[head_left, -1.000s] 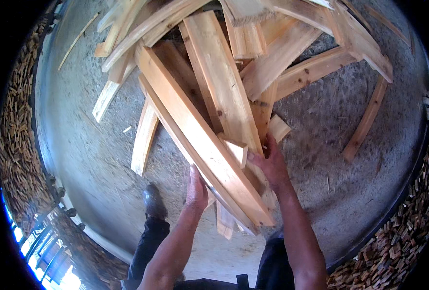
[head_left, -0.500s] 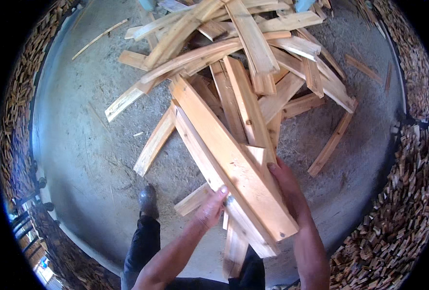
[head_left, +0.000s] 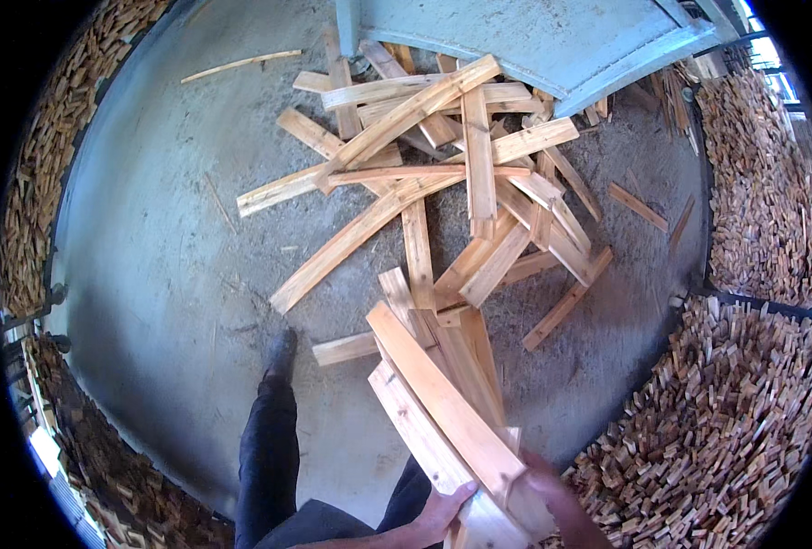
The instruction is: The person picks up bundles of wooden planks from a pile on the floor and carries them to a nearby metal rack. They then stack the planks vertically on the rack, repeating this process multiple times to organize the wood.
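Close to my body I hold a bundle of long, pale wooden boards [head_left: 446,403], tilted with the far ends to the left. My left hand [head_left: 444,511] closes on the bundle's left side, its thumb over the upper face of a board. On the opposite side my right hand [head_left: 547,487] grips near the near end, its fingers partly hidden and blurred. Beyond the bundle, a loose heap of similar boards [head_left: 479,183] lies crisscrossed on the floor. Some boards under the bundle overlap with it in view, and I cannot tell which are held.
A light-blue metal structure [head_left: 516,41] stands behind the heap. Stacked split wood [head_left: 726,412] rises on the right, with another stack [head_left: 58,119] at the far left. Thin strips [head_left: 639,207] and splinters lie on the concrete floor [head_left: 168,274]. My left leg [head_left: 270,448] stands beside the heap.
Both hands have drawn the bundle of wooden boards back, nearer my body and away from the heap. My view has shifted, so more of the blue structure shows.
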Action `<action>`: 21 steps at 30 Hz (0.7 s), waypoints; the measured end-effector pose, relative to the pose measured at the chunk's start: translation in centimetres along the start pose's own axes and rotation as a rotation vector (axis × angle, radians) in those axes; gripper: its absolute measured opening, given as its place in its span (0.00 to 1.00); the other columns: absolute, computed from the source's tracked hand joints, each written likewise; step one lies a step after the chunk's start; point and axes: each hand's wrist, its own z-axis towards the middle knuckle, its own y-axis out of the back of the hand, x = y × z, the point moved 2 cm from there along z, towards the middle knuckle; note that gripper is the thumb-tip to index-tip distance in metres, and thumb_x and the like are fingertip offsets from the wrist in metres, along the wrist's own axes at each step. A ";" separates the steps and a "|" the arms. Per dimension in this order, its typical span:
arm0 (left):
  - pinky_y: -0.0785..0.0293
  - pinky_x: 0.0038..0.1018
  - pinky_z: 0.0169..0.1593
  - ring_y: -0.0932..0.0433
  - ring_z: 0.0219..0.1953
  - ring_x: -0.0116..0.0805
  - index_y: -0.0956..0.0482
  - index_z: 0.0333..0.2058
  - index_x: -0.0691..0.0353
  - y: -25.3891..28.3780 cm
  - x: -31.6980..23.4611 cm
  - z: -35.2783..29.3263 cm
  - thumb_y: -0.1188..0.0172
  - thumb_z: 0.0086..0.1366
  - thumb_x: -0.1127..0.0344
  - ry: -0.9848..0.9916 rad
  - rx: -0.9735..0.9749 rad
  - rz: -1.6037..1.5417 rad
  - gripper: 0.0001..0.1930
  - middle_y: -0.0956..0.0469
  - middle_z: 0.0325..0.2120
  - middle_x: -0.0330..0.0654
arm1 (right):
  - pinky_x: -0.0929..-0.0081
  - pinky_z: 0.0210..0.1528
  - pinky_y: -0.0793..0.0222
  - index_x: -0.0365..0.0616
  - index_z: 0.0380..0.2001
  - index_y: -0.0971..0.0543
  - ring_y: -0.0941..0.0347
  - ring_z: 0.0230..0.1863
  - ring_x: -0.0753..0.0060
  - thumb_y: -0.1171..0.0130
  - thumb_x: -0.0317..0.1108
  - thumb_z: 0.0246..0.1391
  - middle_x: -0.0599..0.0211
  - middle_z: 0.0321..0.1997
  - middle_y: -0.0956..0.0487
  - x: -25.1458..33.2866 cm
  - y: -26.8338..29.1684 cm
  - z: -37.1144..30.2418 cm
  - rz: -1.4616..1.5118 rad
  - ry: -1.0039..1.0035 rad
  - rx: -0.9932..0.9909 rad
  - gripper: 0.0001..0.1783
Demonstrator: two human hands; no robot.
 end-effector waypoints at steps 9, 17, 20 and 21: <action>0.32 0.37 0.50 0.31 0.48 0.38 0.44 0.54 0.60 7.9 1.4 3.9 0.43 0.57 0.60 0.349 -0.092 -0.113 0.29 0.32 0.47 0.45 | 0.72 0.50 0.37 0.42 0.56 0.41 0.33 0.49 0.71 0.47 0.40 0.51 0.64 0.49 0.29 -10.4 -1.5 4.6 0.169 -0.244 -0.082 0.31; 0.34 0.37 0.52 0.34 0.49 0.39 0.50 0.56 0.58 10.5 0.1 6.3 0.43 0.57 0.63 0.097 -0.072 -0.047 0.32 0.35 0.48 0.44 | 0.62 0.52 0.37 0.52 0.62 0.55 0.41 0.56 0.64 0.42 0.49 0.46 0.64 0.59 0.41 -13.6 -2.3 8.0 0.535 -0.060 -0.123 0.45; 0.35 0.38 0.53 0.34 0.50 0.40 0.49 0.57 0.58 8.6 0.0 6.3 0.44 0.57 0.58 0.069 -0.035 0.017 0.33 0.36 0.50 0.44 | 0.63 0.52 0.37 0.52 0.62 0.55 0.39 0.54 0.64 0.42 0.43 0.45 0.60 0.56 0.39 -9.4 -3.0 6.6 0.364 0.046 -0.190 0.45; 0.34 0.37 0.52 0.32 0.49 0.39 0.48 0.56 0.59 7.6 -0.3 6.2 0.43 0.57 0.57 0.067 -0.041 0.020 0.32 0.34 0.49 0.43 | 0.64 0.52 0.37 0.52 0.62 0.55 0.39 0.54 0.64 0.41 0.41 0.45 0.58 0.56 0.38 -8.5 -2.9 5.9 0.239 0.005 -0.203 0.45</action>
